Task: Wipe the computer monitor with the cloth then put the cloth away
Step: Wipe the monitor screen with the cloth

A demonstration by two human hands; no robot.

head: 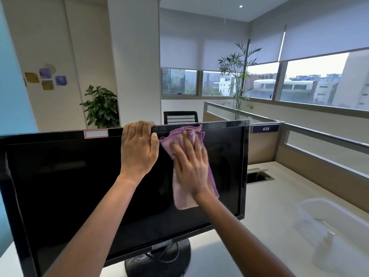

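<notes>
Midway through the job, a person's right hand (191, 168) lies flat with fingers spread, pressing a purple cloth (184, 193) against the dark screen of a computer monitor (65, 176), the cloth's top edge reaching the upper bezel. The left hand (138, 146), just beside it and touching the cloth's corner, is curled over the monitor's top edge, fingers hooked behind it, apparently steadying the panel. Wiping looks to be under way at the upper right of the screen; the wide stretch left of the left hand and the area below both hands show no sign either way of having been cleaned. Putting the cloth away is not yet done. A clear plastic container (327, 218) sits on the tabletop (265, 220) well right of the right hand, a likely place for it.
</notes>
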